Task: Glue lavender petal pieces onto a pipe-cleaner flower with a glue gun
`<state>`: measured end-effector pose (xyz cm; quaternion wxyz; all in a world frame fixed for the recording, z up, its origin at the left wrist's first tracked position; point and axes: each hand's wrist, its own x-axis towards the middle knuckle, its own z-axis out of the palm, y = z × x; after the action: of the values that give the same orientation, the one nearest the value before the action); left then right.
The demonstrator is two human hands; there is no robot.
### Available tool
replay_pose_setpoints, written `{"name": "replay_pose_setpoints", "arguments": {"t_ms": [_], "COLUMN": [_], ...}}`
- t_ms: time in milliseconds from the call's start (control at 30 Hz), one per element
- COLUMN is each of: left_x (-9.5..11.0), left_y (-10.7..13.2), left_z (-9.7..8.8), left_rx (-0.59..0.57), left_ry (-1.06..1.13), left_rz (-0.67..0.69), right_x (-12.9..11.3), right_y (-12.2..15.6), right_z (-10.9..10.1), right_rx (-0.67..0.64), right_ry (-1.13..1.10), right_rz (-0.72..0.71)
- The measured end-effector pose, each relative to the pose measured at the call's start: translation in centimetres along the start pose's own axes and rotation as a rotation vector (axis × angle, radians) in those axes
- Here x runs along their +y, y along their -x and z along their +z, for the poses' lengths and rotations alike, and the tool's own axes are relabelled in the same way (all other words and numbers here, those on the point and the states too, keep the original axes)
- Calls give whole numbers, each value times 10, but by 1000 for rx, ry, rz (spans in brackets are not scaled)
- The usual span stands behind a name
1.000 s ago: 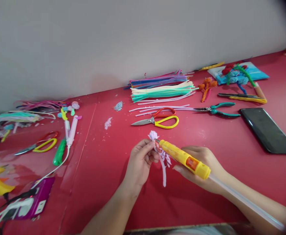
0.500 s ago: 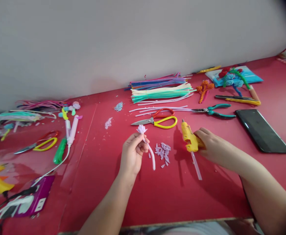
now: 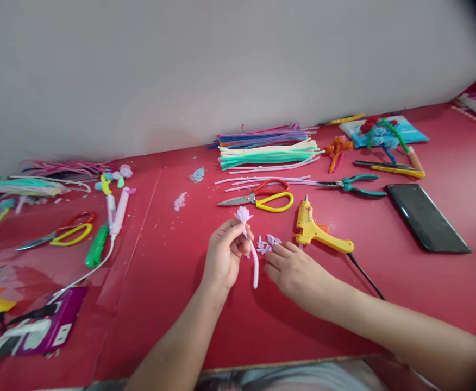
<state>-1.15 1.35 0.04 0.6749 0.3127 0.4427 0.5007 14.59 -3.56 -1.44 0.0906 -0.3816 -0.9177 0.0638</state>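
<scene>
Between the thumb and fingers of my left hand [image 3: 226,252] is a pale purple pipe-cleaner flower [image 3: 243,214], head up, with its fuzzy stem [image 3: 256,271] bending down below the fingers. My right hand [image 3: 293,270] lies palm down at the near side of a small pile of cut purple pipe-cleaner pieces [image 3: 267,243]. Its fingers are curled down and together; the tips are hidden, and I cannot make out what is in them. Just beyond this hand a yellow glue gun [image 3: 319,234] rests on the table, nozzle pointing away.
Red-and-yellow scissors [image 3: 274,202], green-handled pliers [image 3: 358,184] and pipe-cleaner bundles [image 3: 268,155] lie behind my hands. A phone [image 3: 427,217] is at the right. On the left are a second pair of scissors [image 3: 64,234], a pink hot iron [image 3: 119,212] and a purple power strip [image 3: 64,317].
My right hand has let go of the glue gun, which now lies on the table, and has moved left to the purple pieces. My left hand still holds the flower, slightly shifted right.
</scene>
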Motion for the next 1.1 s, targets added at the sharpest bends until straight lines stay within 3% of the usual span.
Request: {"name": "replay_pose_setpoints", "arguments": {"t_ms": [100, 167, 333, 433, 600, 833, 1100], "left_x": [0, 0, -1, -4, -13, -22, -22], "left_y": [2, 4, 7, 8, 8, 10, 12], "left_z": [2, 4, 5, 7, 9, 10, 12], "left_rx": [-15, -22, -30, -80, -180, -213, -238], "left_ry": [-8, -20, -72, -94, -145, -252, -293], "left_rz": [-5, -11, -42, -72, -166, -178, -201], "right_x": [0, 5, 24, 35, 37, 35, 34], "right_y": [-2, -2, 1, 4, 7, 7, 6], "right_z": [14, 12, -26, -49, -54, -48, -42], "right_rx": [13, 20, 83, 231, 230, 188, 173], "right_ry": [-13, -52, -224, -581, -849, -934, -803], "right_rz": [17, 35, 214, 369, 485, 586, 607]}}
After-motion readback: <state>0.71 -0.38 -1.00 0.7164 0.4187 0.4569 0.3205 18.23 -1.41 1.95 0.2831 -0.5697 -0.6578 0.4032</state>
